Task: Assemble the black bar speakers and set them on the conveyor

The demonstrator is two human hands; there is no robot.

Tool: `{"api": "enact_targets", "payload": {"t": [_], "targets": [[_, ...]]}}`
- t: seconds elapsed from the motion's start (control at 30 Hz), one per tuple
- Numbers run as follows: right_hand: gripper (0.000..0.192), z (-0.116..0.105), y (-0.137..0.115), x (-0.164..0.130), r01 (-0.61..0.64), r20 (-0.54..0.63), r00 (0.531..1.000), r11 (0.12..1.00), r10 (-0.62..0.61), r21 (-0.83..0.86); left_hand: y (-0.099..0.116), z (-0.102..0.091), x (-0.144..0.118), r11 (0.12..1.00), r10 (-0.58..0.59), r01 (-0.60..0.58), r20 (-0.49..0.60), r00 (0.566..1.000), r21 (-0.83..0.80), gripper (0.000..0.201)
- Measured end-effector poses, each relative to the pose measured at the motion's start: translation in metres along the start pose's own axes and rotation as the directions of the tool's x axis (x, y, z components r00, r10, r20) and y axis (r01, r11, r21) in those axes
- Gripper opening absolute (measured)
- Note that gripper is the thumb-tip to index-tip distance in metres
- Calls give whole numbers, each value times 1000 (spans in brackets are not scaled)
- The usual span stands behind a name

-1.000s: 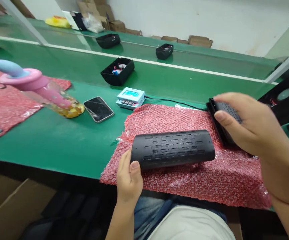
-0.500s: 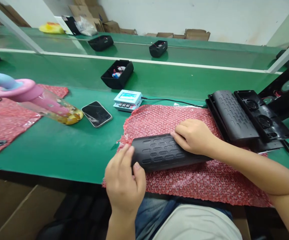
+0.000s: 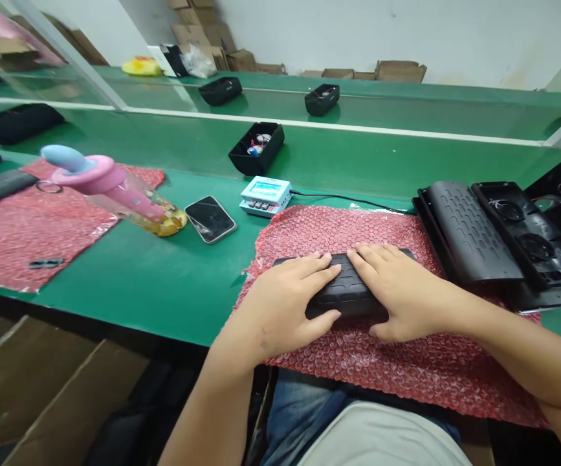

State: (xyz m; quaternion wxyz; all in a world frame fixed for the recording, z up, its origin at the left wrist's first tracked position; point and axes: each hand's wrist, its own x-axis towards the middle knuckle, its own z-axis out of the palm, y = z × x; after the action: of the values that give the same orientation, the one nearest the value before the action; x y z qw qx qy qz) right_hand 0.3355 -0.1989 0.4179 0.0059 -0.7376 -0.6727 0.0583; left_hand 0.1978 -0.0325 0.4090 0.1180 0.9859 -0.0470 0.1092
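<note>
A black speaker housing [image 3: 348, 288] with a pattern of slots lies on red bubble wrap [image 3: 319, 226] in front of me. My left hand [image 3: 294, 301] rests on its left part, fingers stretched over the top and thumb along the near side. Over the right part my right hand [image 3: 391, 291] lies the same way, fingers spread. Both palms cover much of the housing, so its ends are mostly hidden.
To the right lie a slotted black cover [image 3: 474, 233] and a speaker panel [image 3: 532, 233]. A small light-blue meter [image 3: 265, 195] with a cable, a phone [image 3: 211, 220] and a pink-topped bottle [image 3: 129, 194] stand left. Behind is an open black shell [image 3: 257, 149] with wires.
My left hand has moved from the housing's left end onto its top. My right hand has opened from a curled hold and now lies spread on it. The housing looks turned slightly.
</note>
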Motion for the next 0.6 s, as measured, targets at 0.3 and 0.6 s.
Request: {"api": "enact_targets", "payload": {"t": [0.3, 0.6], "targets": [[86, 12, -4, 3, -22, -141, 990, 1000, 21, -4, 12, 5, 4, 993, -61, 59, 22, 998, 99, 52], [77, 29, -23, -7, -71, -256, 965, 995, 52, -64, 25, 25, -5, 965, -159, 164, -41, 986, 204, 60]]}}
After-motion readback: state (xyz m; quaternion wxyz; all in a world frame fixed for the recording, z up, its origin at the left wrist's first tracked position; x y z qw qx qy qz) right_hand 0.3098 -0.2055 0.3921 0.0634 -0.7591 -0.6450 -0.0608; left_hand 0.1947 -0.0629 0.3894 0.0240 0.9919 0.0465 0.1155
